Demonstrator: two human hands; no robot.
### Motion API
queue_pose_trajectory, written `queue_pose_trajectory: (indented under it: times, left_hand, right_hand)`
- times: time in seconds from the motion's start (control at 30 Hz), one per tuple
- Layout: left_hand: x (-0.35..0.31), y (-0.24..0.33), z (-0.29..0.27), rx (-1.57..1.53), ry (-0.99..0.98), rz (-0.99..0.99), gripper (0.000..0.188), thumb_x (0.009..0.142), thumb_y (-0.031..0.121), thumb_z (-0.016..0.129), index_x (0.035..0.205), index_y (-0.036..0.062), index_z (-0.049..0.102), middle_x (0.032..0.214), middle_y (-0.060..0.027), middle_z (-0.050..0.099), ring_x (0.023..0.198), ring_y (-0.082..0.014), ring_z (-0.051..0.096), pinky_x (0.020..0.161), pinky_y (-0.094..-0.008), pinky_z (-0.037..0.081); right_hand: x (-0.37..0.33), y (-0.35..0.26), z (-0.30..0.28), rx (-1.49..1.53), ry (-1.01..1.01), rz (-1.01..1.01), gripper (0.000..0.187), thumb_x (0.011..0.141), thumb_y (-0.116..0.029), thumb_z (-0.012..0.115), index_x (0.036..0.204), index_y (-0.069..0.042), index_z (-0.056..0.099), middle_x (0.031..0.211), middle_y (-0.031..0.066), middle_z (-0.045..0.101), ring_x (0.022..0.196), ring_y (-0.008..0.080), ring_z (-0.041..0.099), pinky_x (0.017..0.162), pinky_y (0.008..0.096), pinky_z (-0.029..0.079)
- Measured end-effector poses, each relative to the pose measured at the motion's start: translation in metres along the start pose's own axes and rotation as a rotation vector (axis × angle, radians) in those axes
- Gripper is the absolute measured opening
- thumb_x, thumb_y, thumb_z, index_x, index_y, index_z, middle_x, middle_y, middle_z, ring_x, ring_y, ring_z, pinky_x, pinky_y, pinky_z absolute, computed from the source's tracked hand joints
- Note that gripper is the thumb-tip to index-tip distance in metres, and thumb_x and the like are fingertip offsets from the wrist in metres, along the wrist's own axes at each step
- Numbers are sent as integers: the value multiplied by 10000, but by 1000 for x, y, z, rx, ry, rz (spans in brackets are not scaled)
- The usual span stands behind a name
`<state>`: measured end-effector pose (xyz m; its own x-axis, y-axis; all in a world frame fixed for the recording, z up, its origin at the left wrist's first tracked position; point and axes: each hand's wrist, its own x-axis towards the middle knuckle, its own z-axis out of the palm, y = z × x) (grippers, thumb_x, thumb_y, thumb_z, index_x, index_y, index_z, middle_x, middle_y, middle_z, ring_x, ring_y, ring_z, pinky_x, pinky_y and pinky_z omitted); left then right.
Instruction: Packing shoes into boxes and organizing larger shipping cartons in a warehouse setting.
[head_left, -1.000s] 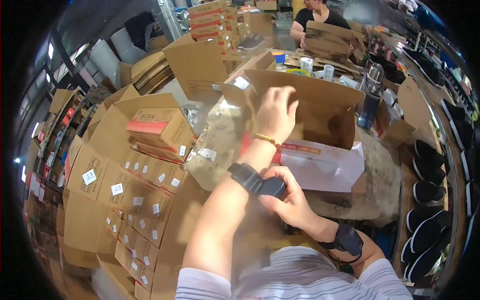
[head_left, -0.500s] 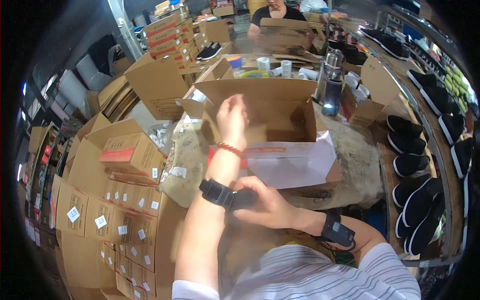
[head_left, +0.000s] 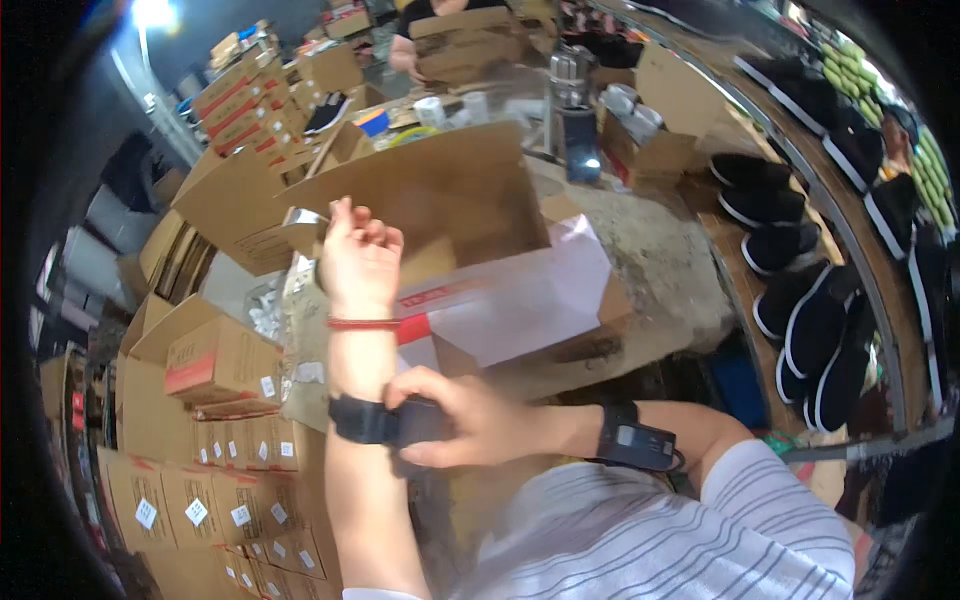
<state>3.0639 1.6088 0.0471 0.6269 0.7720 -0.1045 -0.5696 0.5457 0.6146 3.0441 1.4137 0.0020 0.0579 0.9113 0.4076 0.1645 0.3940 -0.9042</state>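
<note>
My left hand is raised with its palm turned up, fingers loosely bent and apart, nothing in it. It is in front of the left end of an open cardboard box on the table. A red bracelet circles that wrist. Lower on the forearm sits a black strapped device. My right hand reaches across and grips this device between thumb and fingers. A similar black device is strapped to my right wrist. White paper with a red band covers the box's near side.
Stacked small boxes fill a large carton at left. Black shoes line the right-hand rack. A bottle and a carton of white rolls stand behind the box. Across the table, a person handles a cardboard box.
The view has swung, so the table and box appear further left and tilted. My left hand has turned palm up with its fingers more spread. My right hand stays on the wrist device.
</note>
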Motion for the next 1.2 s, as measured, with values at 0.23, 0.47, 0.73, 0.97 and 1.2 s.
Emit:
queue_pose_trajectory:
  times: [0.23,0.47,0.73,0.97,1.2]
  left_hand:
    - [-28,17,-13,571,-201,293,213,922,231,523,1076,85,517,834,21,506,671,-75,435,622,-253,371]
    - [-150,-33,69,1576,-1377,1024,355,754,295,640,1012,54,603,1142,-66,547,1078,-211,505,935,-363,380]
    - [-149,-74,22,1392,-1300,1378,263,639,90,629,897,48,659,997,-68,632,884,-188,593,786,-333,495]
    - [-148,-75,20,1300,-1405,1344,265,636,77,613,894,31,654,984,-75,632,854,-187,595,732,-305,514]
    - [-159,-89,41,1155,-1410,1234,302,606,72,591,898,26,653,958,-60,636,848,-203,590,733,-323,506]
  right_hand:
    - [-1,16,-18,-47,-55,13,483,813,-229,637,1212,-72,416,849,115,581,762,212,605,667,334,465]
    - [26,42,-85,-1055,95,-45,229,779,-131,606,982,-24,606,707,158,625,664,339,622,643,413,503]
    - [50,19,-88,-317,358,199,238,798,-228,625,820,9,626,695,99,655,637,170,635,581,306,494]
    - [44,9,-94,1063,407,403,436,916,-482,437,962,-64,552,607,17,529,470,86,418,463,224,335]
    - [38,20,-106,-187,719,-129,286,925,-279,467,803,-47,582,635,35,541,557,123,490,505,271,398]
